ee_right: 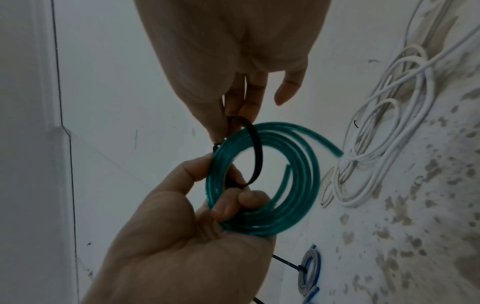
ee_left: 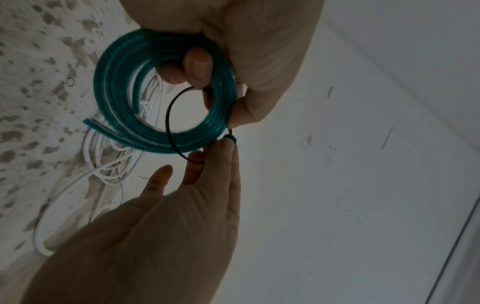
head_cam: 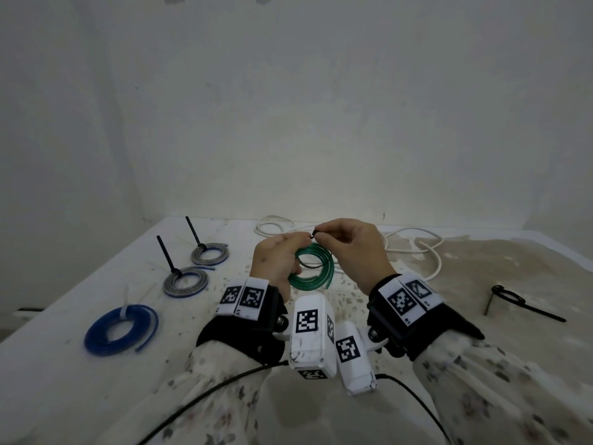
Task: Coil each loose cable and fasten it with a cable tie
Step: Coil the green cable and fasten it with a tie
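Note:
A coiled green cable (head_cam: 316, 268) (ee_left: 124, 82) (ee_right: 298, 164) is held above the speckled table (head_cam: 321, 300). My left hand (head_cam: 288, 252) (ee_left: 246, 61) (ee_right: 207, 205) grips the coil's rim, thumb outside and fingers through its middle. A black cable tie (head_cam: 305, 265) (ee_left: 168, 121) (ee_right: 257, 148) loops loosely around the coil's strands. My right hand (head_cam: 324, 232) (ee_left: 221, 152) (ee_right: 233, 115) pinches the tie's head end at the top of the coil. One green cable end sticks out free from the coil.
A loose white cable (head_cam: 414, 248) (ee_right: 389, 123) sprawls behind the hands. On the left lie two grey-blue coils (head_cam: 210, 253) (head_cam: 185, 281) with black ties and a blue coil (head_cam: 120, 329) with a white tie. A spare black tie (head_cam: 513, 300) lies at right.

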